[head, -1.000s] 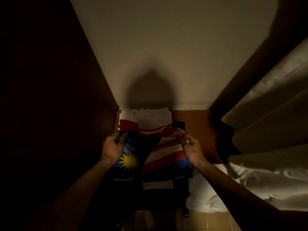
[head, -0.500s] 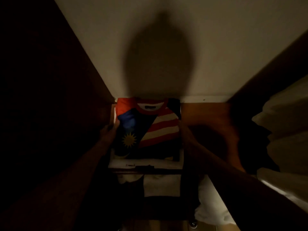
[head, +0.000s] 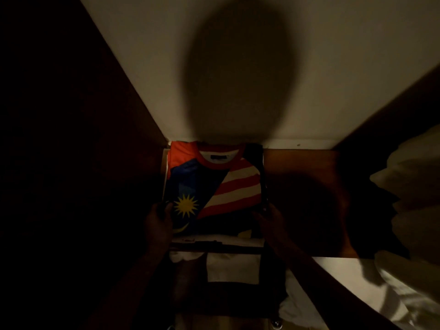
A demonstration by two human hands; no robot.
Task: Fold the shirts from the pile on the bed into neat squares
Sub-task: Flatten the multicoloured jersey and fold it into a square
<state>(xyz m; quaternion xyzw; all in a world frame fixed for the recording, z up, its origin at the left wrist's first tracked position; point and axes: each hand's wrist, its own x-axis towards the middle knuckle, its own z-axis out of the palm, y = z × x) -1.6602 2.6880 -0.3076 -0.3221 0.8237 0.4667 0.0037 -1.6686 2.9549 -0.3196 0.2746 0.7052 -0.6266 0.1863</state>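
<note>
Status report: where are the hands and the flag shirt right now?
Left hand at folded flag shirt's left edge, right hand at its right edge; grips too dark to tell. Shirt flat atop white folded stack. Nothing in the way.

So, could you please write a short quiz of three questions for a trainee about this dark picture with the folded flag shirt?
1. True or false: the folded flag-print shirt with red collar lies flat with its collar toward the pale wall.
2. Which hand is beside the yellow star print? A) left hand B) right hand
3. Fill in: on the far right lies rumpled ______ bedding.

Key: 1 true; 2 A; 3 white.
</note>
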